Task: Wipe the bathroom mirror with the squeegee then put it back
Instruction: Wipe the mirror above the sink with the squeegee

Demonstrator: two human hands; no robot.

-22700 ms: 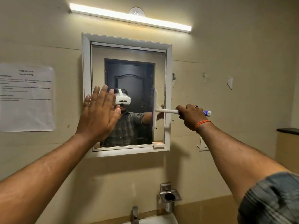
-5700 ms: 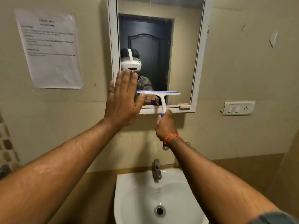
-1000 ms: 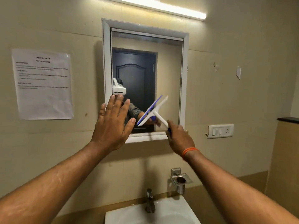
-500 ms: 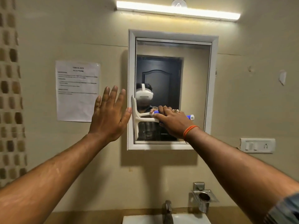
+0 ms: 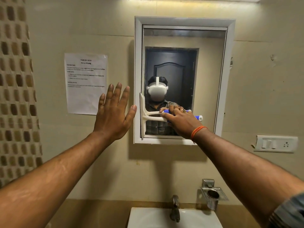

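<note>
The white-framed bathroom mirror [image 5: 209,66] hangs on the beige wall straight ahead. My right hand [image 5: 181,120] grips the blue handle of the white squeegee [image 5: 144,116], held horizontally. Its blade stands upright against the glass at the mirror's lower left edge. My left hand [image 5: 113,114] is raised flat with fingers spread, against the wall just left of the frame, thumb close to the frame. The mirror reflects a person wearing a headset and a dark door behind.
A printed paper sheet [image 5: 85,83] is taped to the wall on the left. A white sink [image 5: 174,218] with a metal tap [image 5: 175,209] sits below. A steel holder [image 5: 213,195] is at lower right, a switch plate [image 5: 276,143] further right, brown mosaic tiles [image 5: 16,96] far left.
A second ago the squeegee was tilted near the mirror's bottom middle; it has turned blade-upright at the left edge. In the last half second the hands barely shifted and the view dipped slightly.
</note>
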